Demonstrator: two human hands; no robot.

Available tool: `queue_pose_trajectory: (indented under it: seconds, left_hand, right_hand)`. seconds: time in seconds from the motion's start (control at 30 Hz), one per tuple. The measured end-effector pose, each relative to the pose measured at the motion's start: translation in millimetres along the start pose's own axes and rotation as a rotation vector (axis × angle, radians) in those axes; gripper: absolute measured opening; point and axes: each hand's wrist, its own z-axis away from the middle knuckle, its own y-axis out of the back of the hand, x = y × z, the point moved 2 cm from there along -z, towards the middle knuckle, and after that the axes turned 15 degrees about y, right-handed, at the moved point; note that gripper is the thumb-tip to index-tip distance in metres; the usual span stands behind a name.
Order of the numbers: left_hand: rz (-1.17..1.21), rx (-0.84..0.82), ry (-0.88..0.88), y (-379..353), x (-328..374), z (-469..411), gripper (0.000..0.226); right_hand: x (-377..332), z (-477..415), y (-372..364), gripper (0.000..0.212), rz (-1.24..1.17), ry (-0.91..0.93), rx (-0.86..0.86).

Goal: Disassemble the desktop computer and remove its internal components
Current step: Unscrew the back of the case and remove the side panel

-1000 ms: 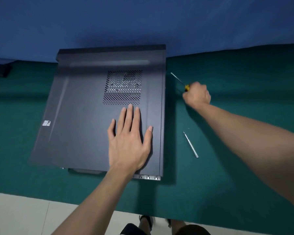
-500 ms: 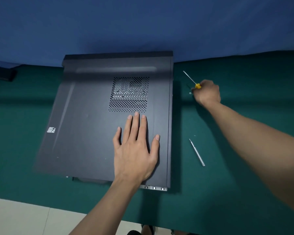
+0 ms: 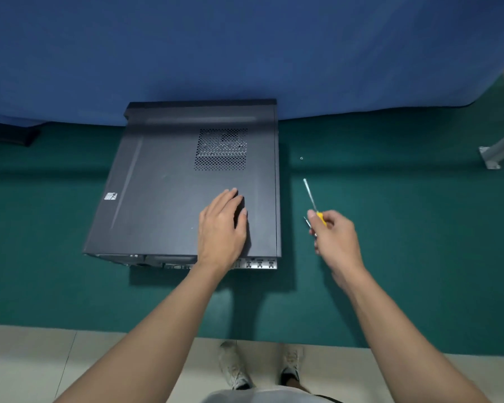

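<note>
- A dark grey metal desktop computer case (image 3: pixel 169 199) lies flat on its side on the green cloth-covered table (image 3: pixel 405 228), far end against the blue fabric backdrop (image 3: pixel 245 53), side panel on and facing up
- A perforated vent grille (image 3: pixel 221 149) sits in the panel's far right part
- The left hand (image 3: pixel 221 225) rests palm-down on the panel near the case's near right corner, fingers relaxed, grasping nothing
- The right hand (image 3: pixel 336 239) is clenched round a yellow-handled screwdriver (image 3: pixel 320 217) just right of the case, shaft pointing away
- A tiny silver screw (image 3: pixel 301 158) lies on the table beyond the shaft tip, apart from the case
</note>
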Motion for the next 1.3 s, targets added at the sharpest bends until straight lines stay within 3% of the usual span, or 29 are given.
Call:
queue_pose_trajectory:
  seconds: [0.2,0.37,0.57,0.77,0.9,1.03,1.3]
  left_hand:
    - [0.027,0.019,0.085,23,-43,40,0.033]
    - [0.117,0.115,0.273,55,-77,46,0.021]
    - [0.163,0.19,0.505,96,-130,35,0.021]
    - [0.334,-0.02,0.8,109,-169,21,0.042]
    - [0.856,-0.305,0.987,103,-175,20,0.038]
    - [1.033,-0.644,0.988,104,-176,19,0.041]
    - [1.176,-0.814,0.99,105,-180,15,0.043]
  right_hand:
    - [-26,74,-28,0.033,-0.048,0.006,-0.11]
    - [-35,121,-68,0.034,-0.034,-0.005,-0.234]
    - [-50,162,-139,0.037,-0.137,-0.114,-0.252]
    - [-61,195,-197,0.026,-0.255,-0.219,-0.234]
    - [-63,209,-225,0.024,-0.276,-0.27,-0.221]
    - [-64,213,-244,0.03,-0.415,-0.34,-0.148]
    - [-69,215,-263,0.028,-0.683,-0.418,-0.134]
